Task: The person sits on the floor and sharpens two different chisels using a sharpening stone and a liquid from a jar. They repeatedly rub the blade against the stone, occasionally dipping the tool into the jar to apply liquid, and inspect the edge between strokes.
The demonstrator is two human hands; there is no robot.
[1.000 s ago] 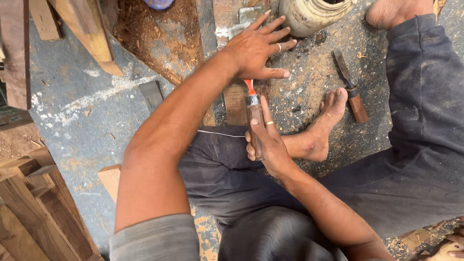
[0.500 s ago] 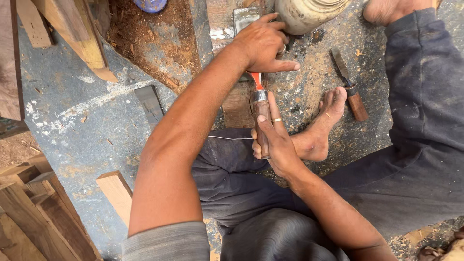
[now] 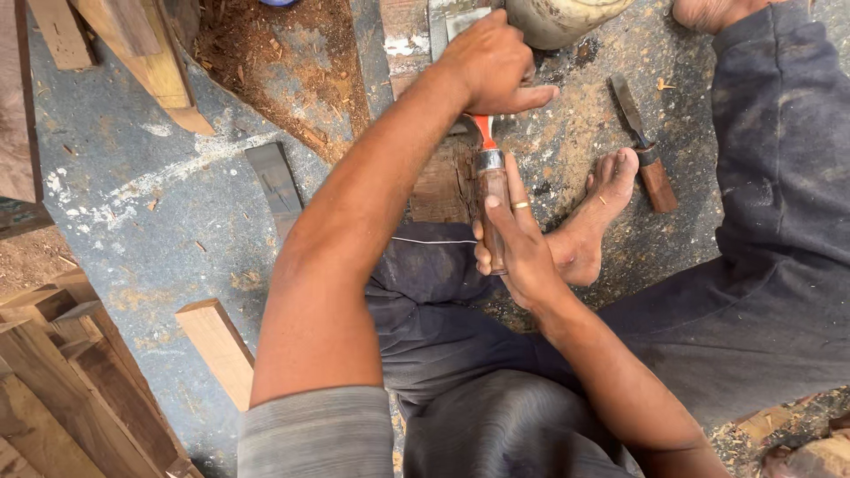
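My right hand [image 3: 522, 252] grips the brown wooden handle of a chisel [image 3: 491, 190], which has a metal ferrule and an orange neck. The chisel points away from me. Its blade is hidden under my left hand [image 3: 491, 62], whose fingers are curled down over the blade end, thumb out to the right. Below the blade lies a worn wooden block [image 3: 440, 181] with a grey flat stone [image 3: 443, 18] beyond it. My bare foot [image 3: 595, 212] rests just right of the chisel handle.
A second chisel [image 3: 644, 150] with a brown handle lies on the sawdust-strewn floor to the right. A pale round vessel [image 3: 567, 13] stands at the top. A dark flat slab [image 3: 274, 181], a light wood offcut [image 3: 217, 347] and stacked planks [image 3: 62, 389] lie left.
My left hand has gone from spread fingers to curled over the blade end. The chisel and my right hand have edged forward and stayed together.
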